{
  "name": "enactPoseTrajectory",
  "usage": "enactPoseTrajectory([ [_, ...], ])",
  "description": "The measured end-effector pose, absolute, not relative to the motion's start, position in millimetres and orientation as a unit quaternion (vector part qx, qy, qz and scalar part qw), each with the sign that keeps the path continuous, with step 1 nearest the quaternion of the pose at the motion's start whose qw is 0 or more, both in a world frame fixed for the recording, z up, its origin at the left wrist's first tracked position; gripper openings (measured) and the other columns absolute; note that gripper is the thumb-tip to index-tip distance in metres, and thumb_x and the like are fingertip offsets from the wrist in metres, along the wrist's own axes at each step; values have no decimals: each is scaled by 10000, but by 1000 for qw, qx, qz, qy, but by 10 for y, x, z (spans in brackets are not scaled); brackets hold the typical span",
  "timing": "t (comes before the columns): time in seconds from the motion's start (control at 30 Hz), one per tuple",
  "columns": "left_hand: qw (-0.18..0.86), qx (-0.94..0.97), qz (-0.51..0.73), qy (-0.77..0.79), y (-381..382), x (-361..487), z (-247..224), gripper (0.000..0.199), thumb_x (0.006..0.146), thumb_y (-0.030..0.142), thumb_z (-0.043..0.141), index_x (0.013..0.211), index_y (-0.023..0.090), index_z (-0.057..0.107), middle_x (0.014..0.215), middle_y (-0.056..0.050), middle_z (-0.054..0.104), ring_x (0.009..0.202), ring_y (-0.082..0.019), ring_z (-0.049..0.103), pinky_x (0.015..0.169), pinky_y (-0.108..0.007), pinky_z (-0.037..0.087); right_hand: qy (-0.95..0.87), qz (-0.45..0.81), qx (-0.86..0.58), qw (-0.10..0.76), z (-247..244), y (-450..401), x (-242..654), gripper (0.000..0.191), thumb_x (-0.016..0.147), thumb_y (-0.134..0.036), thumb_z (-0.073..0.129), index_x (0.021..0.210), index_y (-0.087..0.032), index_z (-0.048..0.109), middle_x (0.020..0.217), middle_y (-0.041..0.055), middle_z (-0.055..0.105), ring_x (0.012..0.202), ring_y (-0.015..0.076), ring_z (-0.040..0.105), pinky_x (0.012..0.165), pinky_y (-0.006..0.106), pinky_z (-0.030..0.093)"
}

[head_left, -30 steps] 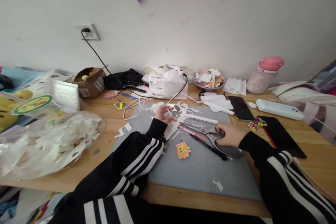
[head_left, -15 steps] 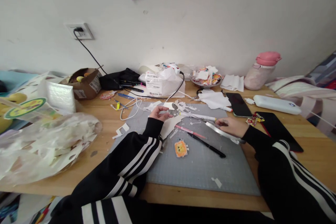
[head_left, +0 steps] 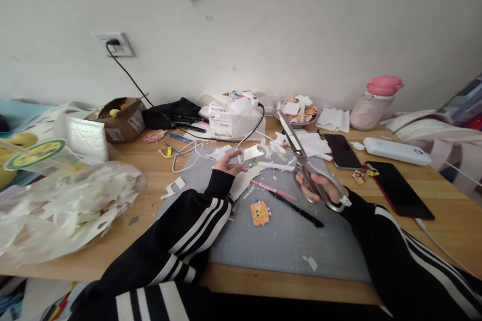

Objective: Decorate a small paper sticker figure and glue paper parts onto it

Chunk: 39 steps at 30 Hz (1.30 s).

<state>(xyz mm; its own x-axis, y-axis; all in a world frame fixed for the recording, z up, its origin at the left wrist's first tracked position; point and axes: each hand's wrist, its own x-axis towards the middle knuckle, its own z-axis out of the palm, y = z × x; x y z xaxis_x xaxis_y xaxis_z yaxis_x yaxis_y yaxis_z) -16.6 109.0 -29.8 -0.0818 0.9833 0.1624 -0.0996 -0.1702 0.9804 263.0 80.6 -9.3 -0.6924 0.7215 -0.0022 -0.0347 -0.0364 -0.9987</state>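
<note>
My right hand is wrapped round the handles of large metal scissors, whose blades look closed and point up and away from me, over the mat's right side. My left hand hovers above the mat's far left part with its fingers apart. Right by its fingertips lie a cut piece of white paper and other paper scraps. Nearer to me on the grey cutting mat sits a small orange cartoon cutout. A pink pen, a black pen and a white marker lie between my hands.
A plastic bag of paper offcuts and a lidded cup stand at left. Along the wall are a cardboard box, a scrap-filled bowl and a pink-lidded bottle. Two phones, one a black phone, lie at right.
My right hand has raised the scissors from low over the mat and turned their blades upward. My left hand's fingers have spread, and a white paper piece now shows flat beside them.
</note>
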Motion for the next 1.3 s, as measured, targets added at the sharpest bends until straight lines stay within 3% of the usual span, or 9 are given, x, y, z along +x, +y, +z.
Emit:
enactPoseTrajectory([
  [0.13,468,498,573,451,1097,-184,-299,477,588,242,732,1051,200,624,1048,-63,676,578,-158,664,556,-254,460,-615,697,-203,308,-140,784,2577,517,835,-654,385,895,-156,508,542,-78,410,364,33,275,355,178,236],
  [0.33,471,507,569,443,1089,-189,-279,519,594,228,717,1099,248,597,1260,-57,566,631,-159,681,577,-252,468,-572,736,-164,322,-50,720,2455,503,797,-651,401,914,-170,491,551,-25,478,388,86,331,364,225,228],
  [0.5,467,516,568,438,1093,-194,-281,568,602,215,697,1155,243,571,1229,-54,589,588,-149,672,513,-233,450,-518,777,-146,326,33,694,2442,463,751,-591,482,983,-191,507,841,54,591,458,94,402,406,240,221],
  [0.63,459,524,575,428,1095,-206,-290,631,623,199,684,1228,250,516,1190,-58,609,605,-165,683,559,-253,494,-477,816,-131,300,33,712,2460,432,721,-517,516,986,-177,541,1002,111,606,556,136,484,428,248,222],
  [0.87,447,550,584,396,1084,-207,-289,783,645,223,698,1341,333,356,1443,-111,344,637,-143,687,581,-263,538,-409,862,-92,285,80,742,2525,594,708,-469,479,1157,-85,541,1118,157,592,530,113,427,471,263,231],
  [0.93,447,564,580,382,1073,-188,-276,655,666,227,686,1274,305,455,1439,-111,352,625,-130,682,586,-261,540,-392,873,-78,279,115,723,2519,642,695,-489,474,1175,-67,535,1134,162,586,508,100,388,471,262,231],
  [1.07,450,602,560,349,1032,-117,-229,267,691,228,667,958,213,663,1437,-104,360,581,-97,660,579,-254,538,-365,888,-55,273,180,645,2451,673,686,-528,457,1169,-66,536,1126,153,587,470,79,327,458,253,220],
  [1.3,450,656,523,306,988,33,-204,287,737,180,565,993,252,672,1456,-112,319,524,-83,635,540,-287,540,-303,926,-18,223,219,465,2273,669,684,-541,460,1168,-84,521,1116,141,597,461,75,311,457,242,226],
])
